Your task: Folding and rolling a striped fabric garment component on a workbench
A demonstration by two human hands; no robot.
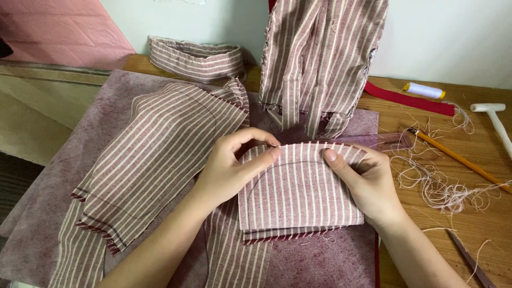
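Wooden worktop (426, 213) with a purple felt mat, both hands on a striped fabric piece.

Head view: the folded striped piece (298, 192) lies on the mat (64, 181) at centre; the left hand (226, 170) pinches its upper left edge between thumb and fingers, the right hand (368, 184) pinches the upper right edge, thumb on top. A larger striped panel (160, 154) lies just left, touching the left wrist. A striped garment (320, 58) hangs behind. Loose threads (442, 186), a pencil (458, 159), a thread spool (424, 90), a red strip (408, 100) and a white mallet (496, 120) lie to the right.
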